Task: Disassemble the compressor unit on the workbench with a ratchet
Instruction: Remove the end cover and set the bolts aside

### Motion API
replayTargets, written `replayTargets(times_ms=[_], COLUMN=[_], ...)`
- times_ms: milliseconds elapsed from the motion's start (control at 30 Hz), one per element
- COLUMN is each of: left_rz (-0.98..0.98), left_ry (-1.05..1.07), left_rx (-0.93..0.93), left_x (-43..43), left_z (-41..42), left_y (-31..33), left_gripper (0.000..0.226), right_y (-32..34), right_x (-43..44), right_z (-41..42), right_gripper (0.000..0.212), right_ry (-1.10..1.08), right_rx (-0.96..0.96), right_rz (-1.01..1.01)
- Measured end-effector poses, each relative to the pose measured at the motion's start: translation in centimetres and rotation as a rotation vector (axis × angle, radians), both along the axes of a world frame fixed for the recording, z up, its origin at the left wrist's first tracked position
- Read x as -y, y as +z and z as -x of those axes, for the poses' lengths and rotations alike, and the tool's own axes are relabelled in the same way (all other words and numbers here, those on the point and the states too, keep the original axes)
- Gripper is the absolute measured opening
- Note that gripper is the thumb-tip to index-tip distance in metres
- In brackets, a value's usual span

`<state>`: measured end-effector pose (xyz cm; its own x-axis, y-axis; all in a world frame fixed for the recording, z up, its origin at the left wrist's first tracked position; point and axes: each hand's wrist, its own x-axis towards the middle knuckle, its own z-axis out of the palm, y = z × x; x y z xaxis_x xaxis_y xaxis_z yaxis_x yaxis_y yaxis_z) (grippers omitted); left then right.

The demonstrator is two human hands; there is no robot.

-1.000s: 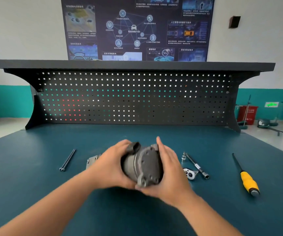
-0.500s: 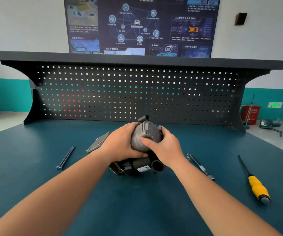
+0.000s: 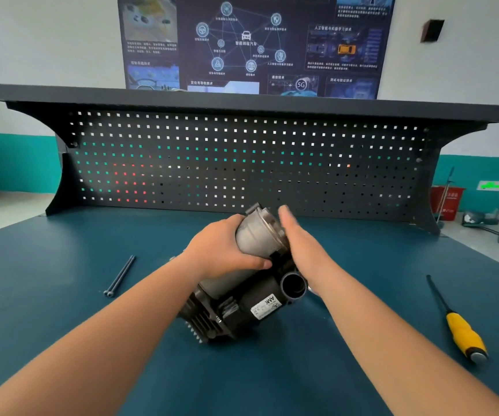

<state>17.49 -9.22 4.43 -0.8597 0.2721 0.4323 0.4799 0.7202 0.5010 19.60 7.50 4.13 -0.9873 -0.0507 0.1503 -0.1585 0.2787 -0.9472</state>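
The compressor unit lies tilted on the blue workbench, a black body with cooling fins, an open round port and a white label. Its grey cylindrical end points up toward the pegboard. My left hand grips that grey cylinder from the left, thumb across its lower side. My right hand lies flat against the cylinder's right side with straight fingers. The ratchet is hidden behind my right arm.
Two long dark bolts lie side by side at the left. A yellow-handled screwdriver lies at the right. The black pegboard with a shelf on top closes off the back of the bench.
The compressor has been turned so its grey end points away and its black body faces me. My right hand let go of the end cap and now lies flat beside the cylinder.
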Motion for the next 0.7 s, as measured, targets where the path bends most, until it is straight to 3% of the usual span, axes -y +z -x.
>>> replayTargets(times_ms=[67,133,267,367,533,700], left_rz=[0.003,0.019,0.034,0.027,0.083,0.103], left_ry=[0.023,0.044,0.099,0.107,0.201,0.185], left_rx=[0.007,0.004,-0.025,-0.039,-0.16,-0.109], left_x=[-0.1,-0.1,-0.2,-0.3,-0.1,-0.9], left_z=[0.0,0.0,-0.1,-0.2,-0.6,0.8], left_y=[-0.2,-0.3,-0.4,-0.6,-2.1,-2.1], left_gripper=[0.063,0.066,0.081,0.076,0.08,0.074], right_y=[0.2,0.0,-0.7,-0.7,0.2,0.9], right_x=[-0.6,-1.0,-0.7,-0.7,-0.4,-1.0], right_z=[0.1,0.3,-0.1,-0.1,0.3,0.8], right_gripper=[0.072,0.074,0.062,0.056,0.064,0.082], right_ry=[0.035,0.046,0.026,0.051,0.002,-0.084], right_rx=[0.066,0.078,-0.058,-0.112,-0.035,0.142], right_rz=[0.208,0.271,-0.02,-0.134,-0.202,-0.287])
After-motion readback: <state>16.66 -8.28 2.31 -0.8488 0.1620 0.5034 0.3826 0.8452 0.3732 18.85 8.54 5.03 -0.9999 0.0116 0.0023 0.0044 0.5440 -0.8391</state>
